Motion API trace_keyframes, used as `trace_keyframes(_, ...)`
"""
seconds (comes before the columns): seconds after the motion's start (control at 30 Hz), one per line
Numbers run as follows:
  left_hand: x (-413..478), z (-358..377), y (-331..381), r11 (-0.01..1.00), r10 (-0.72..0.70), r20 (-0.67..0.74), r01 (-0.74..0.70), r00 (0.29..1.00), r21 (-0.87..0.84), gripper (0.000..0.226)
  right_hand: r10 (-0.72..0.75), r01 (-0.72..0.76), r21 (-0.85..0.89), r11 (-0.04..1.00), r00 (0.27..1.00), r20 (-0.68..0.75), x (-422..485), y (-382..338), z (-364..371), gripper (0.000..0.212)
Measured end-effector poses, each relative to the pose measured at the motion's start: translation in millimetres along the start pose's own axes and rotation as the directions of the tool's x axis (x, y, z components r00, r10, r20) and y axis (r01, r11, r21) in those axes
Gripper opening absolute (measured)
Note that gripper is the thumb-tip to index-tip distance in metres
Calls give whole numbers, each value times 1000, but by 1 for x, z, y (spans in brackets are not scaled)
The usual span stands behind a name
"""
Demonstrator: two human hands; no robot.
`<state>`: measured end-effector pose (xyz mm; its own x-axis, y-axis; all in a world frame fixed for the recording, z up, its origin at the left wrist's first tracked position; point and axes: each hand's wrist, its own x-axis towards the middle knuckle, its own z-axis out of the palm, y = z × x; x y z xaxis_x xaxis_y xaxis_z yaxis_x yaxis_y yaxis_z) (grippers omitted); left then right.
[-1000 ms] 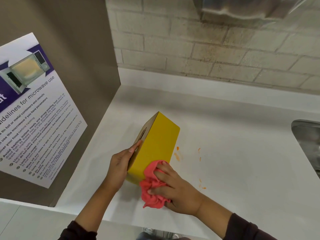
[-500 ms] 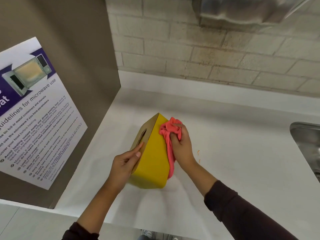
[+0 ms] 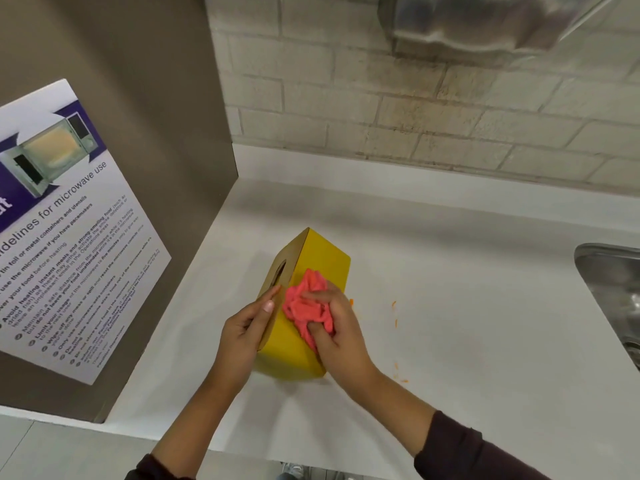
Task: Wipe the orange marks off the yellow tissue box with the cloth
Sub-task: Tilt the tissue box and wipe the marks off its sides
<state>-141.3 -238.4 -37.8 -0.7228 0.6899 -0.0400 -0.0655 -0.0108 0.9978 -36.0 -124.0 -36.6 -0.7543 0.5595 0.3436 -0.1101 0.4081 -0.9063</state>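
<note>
The yellow tissue box [image 3: 320, 263] stands tipped on its side on the white counter [image 3: 450, 271], its brown slotted face turned left. My left hand [image 3: 242, 336] holds that brown face, thumb along its edge. My right hand [image 3: 337, 327] grips a bunched pink cloth [image 3: 304, 304] and presses it against the box's upward yellow face near the middle. No orange marks show on the visible yellow surface; the part under the cloth is hidden.
Small orange smears [image 3: 394, 313] dot the counter right of the box. A steel sink [image 3: 609, 296] lies at the right edge. A brown panel with a microwave poster [image 3: 69, 230] walls off the left. A metal fixture [image 3: 485, 22] hangs on the brick wall above.
My right hand has drawn the cloth back from the box's far top corner to the middle of the yellow face. The left hand has kept its hold on the box.
</note>
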Motion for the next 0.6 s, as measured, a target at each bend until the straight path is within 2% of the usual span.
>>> trace_keyframes(0.17, 3, -4, 2, 996, -71, 8, 71, 997, 63, 53, -93, 68, 117, 991, 970, 223, -25, -10, -11, 35)
trace_keyframes(0.27, 12, -6, 9, 967, -145, 3, 141, 989, 211, 55, 66, -138, 228, 964, 953, 296, -34, -17, -29, 34)
trace_keyframes(0.33, 23, -7, 19, 906, -229, -16, 219, 973, 361, 60, 196, -254, 307, 917, 958, 208, -42, -17, -40, 25)
trace_keyframes(0.4, 38, -7, 29, 829, -304, 16, 257, 952, 496, 74, 320, -308, 410, 859, 947, 40, -44, -15, -50, 21)
trace_keyframes(0.5, 64, -7, 41, 752, -372, 34, 280, 928, 597, 91, 479, -371, 542, 754, 875, -67, -42, -9, -66, 54)
trace_keyframes(0.6, 86, -2, 44, 720, -435, 31, 327, 900, 612, 77, 554, -384, 612, 691, 826, -108, -41, -9, -83, 60)
